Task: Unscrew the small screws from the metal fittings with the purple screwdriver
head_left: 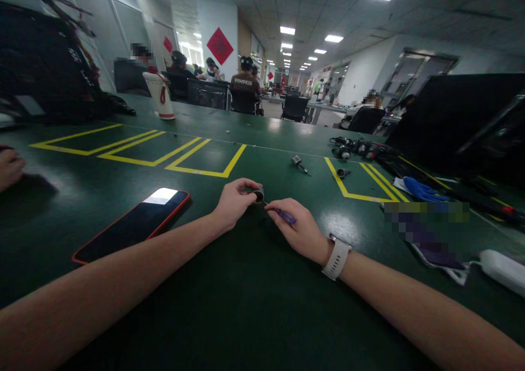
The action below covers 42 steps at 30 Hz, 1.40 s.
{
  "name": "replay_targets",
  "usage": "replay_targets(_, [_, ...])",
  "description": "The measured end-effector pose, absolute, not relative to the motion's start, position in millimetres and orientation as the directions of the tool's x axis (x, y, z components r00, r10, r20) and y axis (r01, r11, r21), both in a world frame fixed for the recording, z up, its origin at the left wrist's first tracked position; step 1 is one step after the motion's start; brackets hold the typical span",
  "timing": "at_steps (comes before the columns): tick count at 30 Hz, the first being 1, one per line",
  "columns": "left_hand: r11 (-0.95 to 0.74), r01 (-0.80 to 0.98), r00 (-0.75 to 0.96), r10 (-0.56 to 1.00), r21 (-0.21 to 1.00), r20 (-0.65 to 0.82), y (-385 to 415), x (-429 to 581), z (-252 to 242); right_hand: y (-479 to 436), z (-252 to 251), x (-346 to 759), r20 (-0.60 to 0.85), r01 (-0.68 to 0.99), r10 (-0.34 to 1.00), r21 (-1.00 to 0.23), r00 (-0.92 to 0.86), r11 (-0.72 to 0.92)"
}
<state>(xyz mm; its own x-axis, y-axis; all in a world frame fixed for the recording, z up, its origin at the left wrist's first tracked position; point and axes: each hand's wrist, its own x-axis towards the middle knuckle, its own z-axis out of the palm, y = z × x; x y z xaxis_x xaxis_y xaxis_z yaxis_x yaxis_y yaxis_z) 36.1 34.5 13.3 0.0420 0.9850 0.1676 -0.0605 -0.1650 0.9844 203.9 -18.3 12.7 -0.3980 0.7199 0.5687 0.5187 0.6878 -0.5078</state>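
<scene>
Over the middle of the green table, my left hand [234, 202] is closed around a small dark cylindrical part [258, 195], its round hollow end turned toward my right hand. My right hand [296, 226] grips a screwdriver [286, 216] by its purple handle. The thin shaft points at the hollow end of the part; whether the tip touches it, I cannot tell. Beyond my hands lies a small metal part with a thin shaft [301, 164]. Another small dark cylindrical piece [343, 172] rests farther right, inside a yellow tape outline.
A phone in an orange case [135, 223] lies beside my left forearm. At right are a blue item [424, 189], a partly blurred flat device [430, 245] and a white block [502, 270]. A cup [159, 93] stands at the back. Another person's hand [10, 167] shows at far left.
</scene>
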Motion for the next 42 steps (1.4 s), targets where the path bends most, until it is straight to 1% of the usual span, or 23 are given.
replay_targets(8, [-0.161,-0.071,0.056,0.985,0.984,0.165,35.1,35.6,12.4,-18.7,15.6,203.7,0.557,0.495,0.733,-0.544,-0.391,0.678])
replay_targets(15, [-0.157,-0.061,0.054,0.986,0.986,0.16,35.2,35.9,13.3,-19.7,15.4,204.4,0.56,0.515,0.744,-0.544,-0.365,0.662])
replay_targets(20, [-0.143,-0.06,0.059,0.988,0.988,0.146,34.6,35.5,13.9,-19.8,15.9,203.4,0.547,0.505,0.742,-0.548,-0.387,0.667])
replay_targets(22, [-0.136,-0.059,0.06,0.988,0.989,0.139,34.7,35.3,14.2,-21.2,16.7,203.5,0.577,0.478,0.734,-0.561,-0.36,0.676])
replay_targets(26, [-0.117,-0.062,0.065,0.99,0.991,0.121,36.3,35.0,13.7,-24.6,17.4,206.3,0.632,0.406,0.743,-0.634,-0.22,0.659])
replay_targets(31, [-0.1,-0.067,0.058,0.993,0.993,0.104,37.3,35.1,12.7,-22.3,15.5,208.6,0.592,0.402,0.786,-0.686,-0.176,0.607])
replay_targets(42, [-0.084,-0.069,0.068,0.994,0.994,0.088,34.4,35.0,15.9,-19.0,18.0,206.3,0.502,0.439,0.838,-0.717,-0.214,0.542])
